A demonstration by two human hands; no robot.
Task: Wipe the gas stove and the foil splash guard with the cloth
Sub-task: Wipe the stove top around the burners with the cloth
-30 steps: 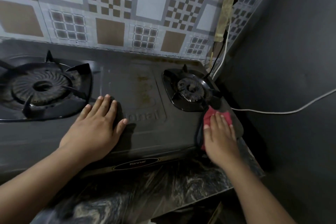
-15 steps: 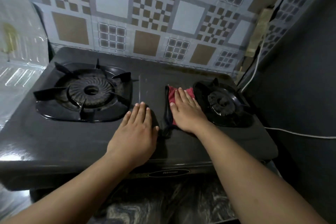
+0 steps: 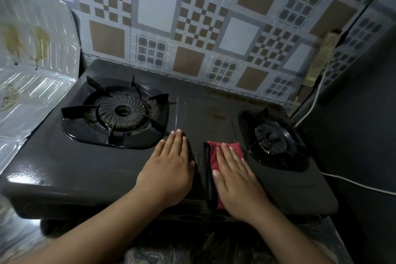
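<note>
No text can be read with certainty. An oval badge (image 3: 200,218) sits on the front edge of the gas stove (image 3: 90,173), below the two hands; it carries lettering, but the characters are too small and blurred to make out. The top panel of the gas stove shows no legible marking, and neither the foil splash guard (image 3: 36,64) nor the patterned wall tiles (image 3: 192,17) carries any writing, number or sign.
</note>
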